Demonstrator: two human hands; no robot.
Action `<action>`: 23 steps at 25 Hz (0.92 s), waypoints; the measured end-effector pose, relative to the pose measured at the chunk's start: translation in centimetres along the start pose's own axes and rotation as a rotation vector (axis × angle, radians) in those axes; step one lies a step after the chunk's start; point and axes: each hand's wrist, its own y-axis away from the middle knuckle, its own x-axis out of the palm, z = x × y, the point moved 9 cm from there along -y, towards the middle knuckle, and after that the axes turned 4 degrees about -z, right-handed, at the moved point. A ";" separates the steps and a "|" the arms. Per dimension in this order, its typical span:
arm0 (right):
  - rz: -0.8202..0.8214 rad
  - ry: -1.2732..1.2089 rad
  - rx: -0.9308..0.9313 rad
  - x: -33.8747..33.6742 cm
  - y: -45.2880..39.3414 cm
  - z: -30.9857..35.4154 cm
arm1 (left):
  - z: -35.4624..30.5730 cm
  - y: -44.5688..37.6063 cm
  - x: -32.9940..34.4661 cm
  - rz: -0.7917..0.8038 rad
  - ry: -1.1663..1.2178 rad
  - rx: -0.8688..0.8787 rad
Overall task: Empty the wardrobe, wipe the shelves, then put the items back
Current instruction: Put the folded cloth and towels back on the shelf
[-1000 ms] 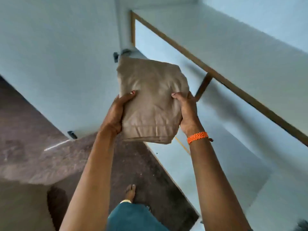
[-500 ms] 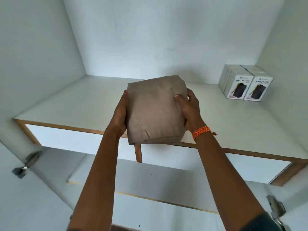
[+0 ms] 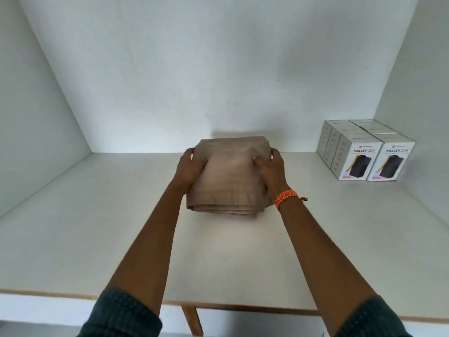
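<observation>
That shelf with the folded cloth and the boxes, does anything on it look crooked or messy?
Nothing stands out. The folded beige cloth sits squarely on the shelf between both hands, and the white boxes stand in neat rows at the right.

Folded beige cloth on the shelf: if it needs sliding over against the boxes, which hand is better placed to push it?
Probably the left hand. It grips the folded beige cloth on the side away from the boxes, so it can push toward them. The right hand lies between cloth and boxes.
</observation>
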 end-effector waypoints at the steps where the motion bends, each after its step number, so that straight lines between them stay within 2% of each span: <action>1: 0.008 0.152 -0.003 0.8 -1.5 -0.8 | 0.7 -2.1 0.3 -0.023 -0.195 -0.025; 4: 0.157 0.733 -0.154 3.5 -3.4 -4.3 | 4.2 -3.8 3.3 0.011 -0.625 -0.089; 6: 0.261 0.964 -0.297 5.4 -3.7 -5.8 | 5.1 -3.0 5.3 -0.002 -0.792 0.001; 8: 0.306 1.006 -0.335 6.7 -4.7 -6.4 | 5.3 -2.9 5.6 -0.103 -0.821 0.076; 10: 0.337 1.005 -0.339 7.7 -5.6 -6.6 | 5.7 -3.1 5.0 -0.166 -0.824 0.056; 16: 0.257 0.994 -0.420 9.3 -6.1 -5.9 | 6.3 -4.5 3.8 -0.191 -0.869 0.005; 23: 0.206 0.938 -0.423 9.7 -6.6 -6.3 | 6.5 -4.7 3.7 -0.238 -0.926 0.011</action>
